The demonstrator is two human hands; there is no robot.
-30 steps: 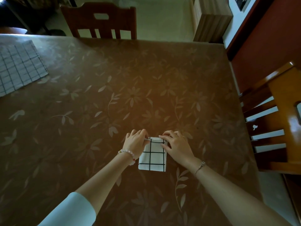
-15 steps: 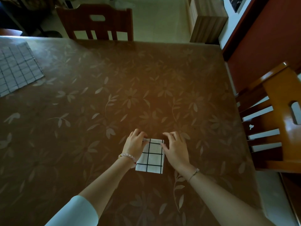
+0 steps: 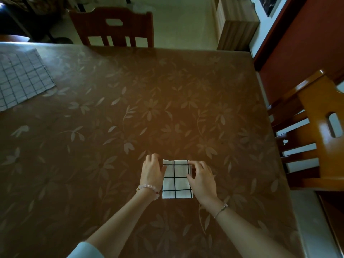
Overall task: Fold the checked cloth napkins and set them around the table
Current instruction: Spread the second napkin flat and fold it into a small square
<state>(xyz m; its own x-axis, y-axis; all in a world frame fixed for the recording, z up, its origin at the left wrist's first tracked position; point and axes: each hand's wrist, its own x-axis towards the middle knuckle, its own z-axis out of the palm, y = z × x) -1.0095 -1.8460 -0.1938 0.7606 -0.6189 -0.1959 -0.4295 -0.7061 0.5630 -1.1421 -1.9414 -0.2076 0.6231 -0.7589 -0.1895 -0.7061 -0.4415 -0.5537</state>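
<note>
– So, head view: where is the napkin (image 3: 176, 178)?
– Folded into a small rectangle, flat on the table (image 3: 130, 118), near the near edge and a bit right of centre.
– And the hands?
– One on each side of it. The left hand (image 3: 151, 173) lies against its left edge, fingers curled; I cannot tell whether it pinches the cloth or only touches it. The right hand (image 3: 202, 180) pinches the right edge, thumb on top, fingers curled over the far right corner.
– Anything else on the table?
– A second napkin (image 3: 22, 79), spread flat, at the far left, well apart from the hands.
– Around it?
– One chair (image 3: 113, 27) at the far side, another chair (image 3: 316, 136) at the right.
</note>
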